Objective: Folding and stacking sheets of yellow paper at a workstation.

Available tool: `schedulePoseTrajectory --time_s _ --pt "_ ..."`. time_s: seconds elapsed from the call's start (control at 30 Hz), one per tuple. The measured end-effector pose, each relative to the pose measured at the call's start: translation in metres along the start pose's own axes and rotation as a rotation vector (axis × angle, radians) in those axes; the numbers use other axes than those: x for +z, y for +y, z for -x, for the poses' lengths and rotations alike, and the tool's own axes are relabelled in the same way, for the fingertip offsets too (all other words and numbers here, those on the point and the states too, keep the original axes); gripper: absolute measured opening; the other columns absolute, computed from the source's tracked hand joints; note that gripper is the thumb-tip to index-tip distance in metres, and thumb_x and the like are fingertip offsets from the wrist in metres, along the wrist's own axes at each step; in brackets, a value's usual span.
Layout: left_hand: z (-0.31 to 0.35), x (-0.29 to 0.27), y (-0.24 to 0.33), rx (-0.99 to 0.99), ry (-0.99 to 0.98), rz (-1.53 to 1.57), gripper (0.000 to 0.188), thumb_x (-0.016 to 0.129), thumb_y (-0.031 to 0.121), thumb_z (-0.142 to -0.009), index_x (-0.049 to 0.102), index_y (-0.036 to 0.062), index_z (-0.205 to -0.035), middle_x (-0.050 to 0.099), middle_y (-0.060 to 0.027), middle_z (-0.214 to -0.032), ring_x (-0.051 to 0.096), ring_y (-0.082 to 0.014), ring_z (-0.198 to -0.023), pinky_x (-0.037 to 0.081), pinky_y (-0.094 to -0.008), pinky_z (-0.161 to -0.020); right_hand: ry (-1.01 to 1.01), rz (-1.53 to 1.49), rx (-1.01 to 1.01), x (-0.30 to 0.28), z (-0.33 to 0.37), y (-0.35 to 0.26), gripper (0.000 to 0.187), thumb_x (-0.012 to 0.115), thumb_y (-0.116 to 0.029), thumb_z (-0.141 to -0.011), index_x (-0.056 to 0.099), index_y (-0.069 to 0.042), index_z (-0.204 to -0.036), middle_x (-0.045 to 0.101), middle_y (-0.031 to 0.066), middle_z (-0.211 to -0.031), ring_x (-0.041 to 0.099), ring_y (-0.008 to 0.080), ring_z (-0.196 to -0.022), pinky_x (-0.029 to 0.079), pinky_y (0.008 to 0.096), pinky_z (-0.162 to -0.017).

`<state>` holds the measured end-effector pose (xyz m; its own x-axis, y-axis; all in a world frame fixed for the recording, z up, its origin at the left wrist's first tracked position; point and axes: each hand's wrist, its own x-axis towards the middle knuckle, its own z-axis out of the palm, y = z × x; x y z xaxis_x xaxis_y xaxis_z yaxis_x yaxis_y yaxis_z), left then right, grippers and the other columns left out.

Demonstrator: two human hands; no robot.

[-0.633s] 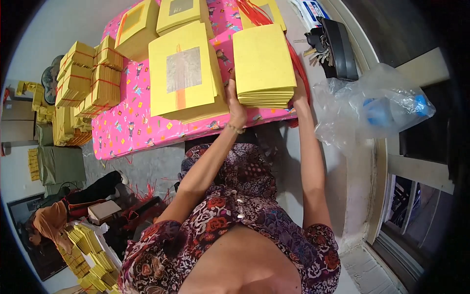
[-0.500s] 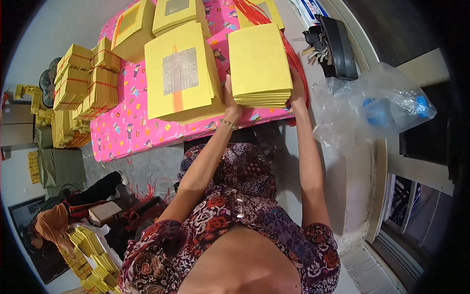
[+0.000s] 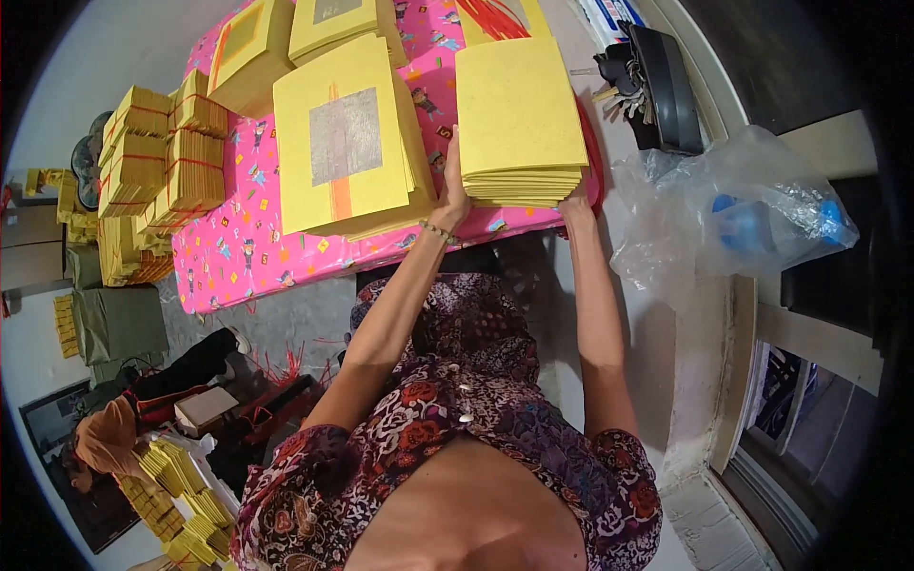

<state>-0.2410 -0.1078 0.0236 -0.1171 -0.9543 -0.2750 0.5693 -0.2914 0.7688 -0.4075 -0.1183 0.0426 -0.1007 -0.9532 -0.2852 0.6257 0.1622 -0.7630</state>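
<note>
At the near right of the pink-covered table stands a stack of folded yellow paper, its near edges fanned in layers. My left hand presses along its left side with the fingers straight; a beaded bracelet is on that wrist. My right hand grips the stack's near right corner, its fingers mostly hidden. Just left of my left hand is a taller yellow paper stack with a silver square and an orange stripe on top. Red strips lie beyond the held stack.
The pink patterned table cover also bears small bundles tied with red bands at left and more yellow stacks at the back. Along the right ledge are a black bag, keys and a clear plastic bag.
The held paper stack has shifted slightly right and turned a little. My right hand has slid from its right side to the near corner, and less of its fingers shows.
</note>
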Motion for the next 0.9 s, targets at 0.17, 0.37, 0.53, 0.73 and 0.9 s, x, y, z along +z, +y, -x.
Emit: schedulePoseTrajectory --time_s 0.17,0.37,0.53,0.73,0.9 --pt "-0.014 -0.016 -0.011 0.051 0.004 -0.037 0.066 0.031 0.054 -0.100 0.038 0.0025 -0.141 0.042 -0.0111 -0.141 0.038 -0.0199 -0.130 0.028 -0.0335 -0.109 0.055 -0.077 0.192 0.005 -0.004 -0.013 0.058 0.032 -0.039 -0.103 0.028 -0.002 -0.147 0.036 0.0110 -0.148 0.034 0.0207 -0.136 0.024 0.0330 -0.112" --pt "-0.021 -0.023 -0.024 0.032 -0.012 -0.021 0.066 0.030 0.052 -0.100 0.036 0.0019 -0.142 0.041 -0.0103 -0.142 0.037 -0.0201 -0.131 0.027 -0.0335 -0.110 0.145 -0.182 0.399 0.003 -0.023 -0.035 0.059 0.030 -0.041 -0.103 0.027 -0.002 -0.147 0.036 0.0107 -0.148 0.034 0.0204 -0.136 0.024 0.0329 -0.113" --pt "-0.031 -0.043 -0.028 0.117 0.031 -0.034 0.065 0.030 0.052 -0.100 0.038 0.0022 -0.140 0.043 -0.0105 -0.140 0.038 -0.0201 -0.130 0.028 -0.0332 -0.109 0.165 -0.255 0.582 0.023 -0.023 -0.050 0.060 0.029 -0.042 -0.103 0.026 -0.002 -0.147 0.036 0.0105 -0.148 0.034 0.0202 -0.135 0.024 0.0329 -0.113" --pt "-0.007 -0.011 -0.004 0.052 0.028 0.079 0.073 0.033 0.061 -0.096 0.039 0.0021 -0.140 0.044 -0.0123 -0.139 0.040 -0.0216 -0.129 0.033 -0.0347 -0.107 -0.043 0.128 -0.094 0.002 0.022 -0.003 0.060 0.027 -0.042 -0.104 0.027 0.000 -0.147 0.037 0.0111 -0.147 0.035 0.0210 -0.135 0.024 0.0334 -0.113" --pt "0.021 0.000 0.001 0.019 0.059 0.045 0.080 0.034 0.066 -0.094 0.034 0.0026 -0.143 0.038 -0.0123 -0.144 0.036 -0.0230 -0.132 0.029 -0.0373 -0.110 0.011 0.363 -0.439 -0.030 0.040 0.022 0.052 0.028 -0.032 -0.104 0.035 0.003 -0.142 0.044 0.0140 -0.141 0.042 0.0232 -0.128 0.030 0.0334 -0.108"
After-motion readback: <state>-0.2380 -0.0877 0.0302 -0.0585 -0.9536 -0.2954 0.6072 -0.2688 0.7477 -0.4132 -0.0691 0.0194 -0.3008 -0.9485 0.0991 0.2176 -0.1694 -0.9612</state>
